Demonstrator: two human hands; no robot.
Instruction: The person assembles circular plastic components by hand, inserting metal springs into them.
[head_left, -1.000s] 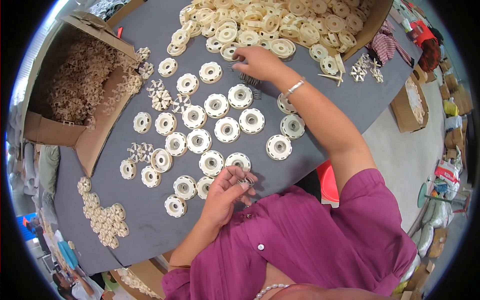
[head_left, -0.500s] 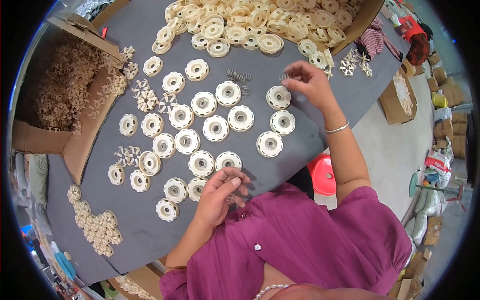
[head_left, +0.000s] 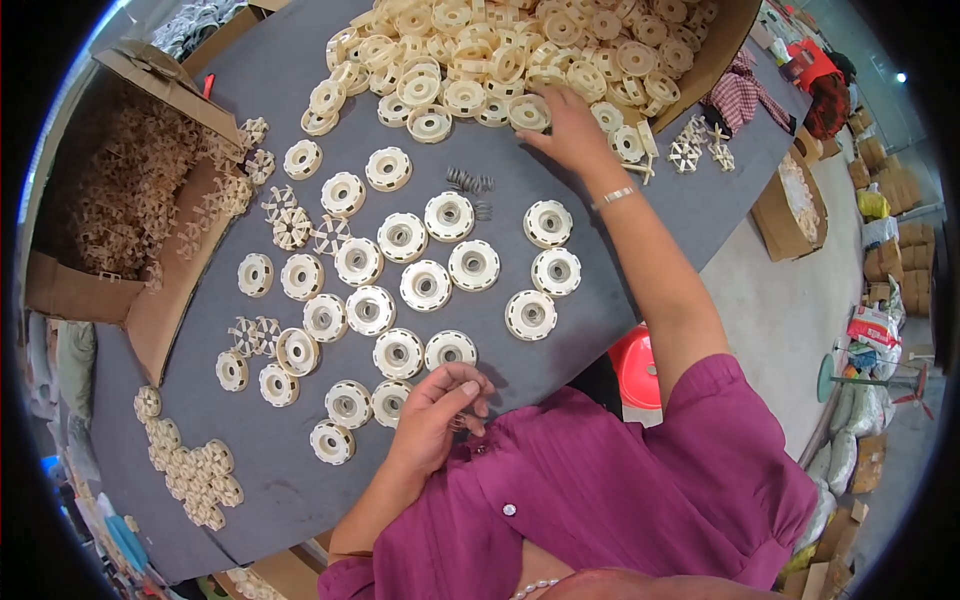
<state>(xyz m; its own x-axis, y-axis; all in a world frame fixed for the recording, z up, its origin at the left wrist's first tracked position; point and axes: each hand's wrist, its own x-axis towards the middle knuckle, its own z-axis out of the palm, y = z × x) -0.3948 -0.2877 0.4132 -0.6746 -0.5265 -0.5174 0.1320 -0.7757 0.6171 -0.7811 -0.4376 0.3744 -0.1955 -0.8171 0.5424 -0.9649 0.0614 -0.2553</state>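
My left hand (head_left: 440,408) is curled near the table's front edge, beside the cream wheels. Thin wire coils, seemingly small springs (head_left: 459,422), show below its fingers. My right hand (head_left: 572,132) reaches to the front of a heap of cream plastic wheels (head_left: 600,80). Its thumb and fingers are spread around one cream wheel (head_left: 528,113); firm contact is not clear. Loose metal springs (head_left: 470,181) lie on the table. Right of them stands a short column of wheels, with a round wheel (head_left: 548,223) at its far end and coils showing in some centres.
A cardboard box (head_left: 140,180) at left spills small cream spoked pieces onto the grey table (head_left: 560,370). More spoked pieces (head_left: 290,228) lie among the wheels. Cream clustered parts (head_left: 195,470) sit at front left. A red stool (head_left: 637,365) stands beyond the table's right edge.
My right hand has moved away from the far wheel of the right column to the heap. My left hand stays curled in nearly the same place. The view has shifted slightly.
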